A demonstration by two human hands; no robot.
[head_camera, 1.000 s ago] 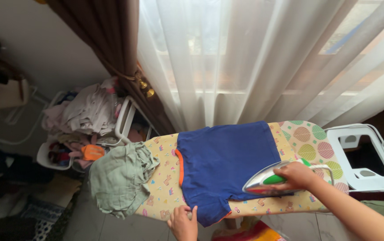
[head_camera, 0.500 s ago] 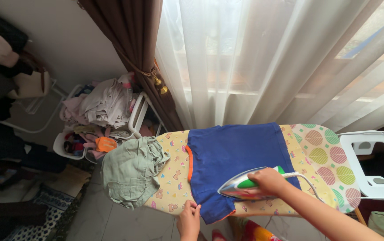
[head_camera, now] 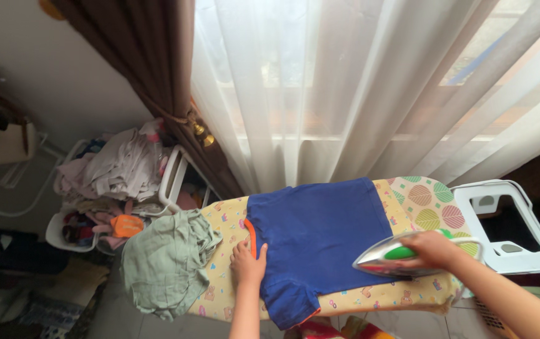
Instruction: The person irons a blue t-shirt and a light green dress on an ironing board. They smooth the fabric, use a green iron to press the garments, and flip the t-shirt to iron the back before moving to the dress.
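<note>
A blue T-shirt (head_camera: 317,229) with an orange collar lies flat on a yellow patterned ironing board (head_camera: 226,220). My right hand (head_camera: 436,249) grips the green handle of a silver and white steam iron (head_camera: 390,258), which rests on the shirt's right side near its hem. My left hand (head_camera: 248,263) lies flat on the board, fingers apart, at the shirt's orange collar. A crumpled pale green cloth (head_camera: 163,263) hangs over the board's left end.
A white iron rest (head_camera: 508,223) sticks out at the board's right end. A white basket (head_camera: 119,182) heaped with clothes stands to the left, by a brown tied curtain (head_camera: 157,88). Sheer white curtains (head_camera: 358,88) hang close behind the board.
My left hand has moved from the shirt's near sleeve up to the collar. My right hand has slid the iron rightwards along the shirt's lower part.
</note>
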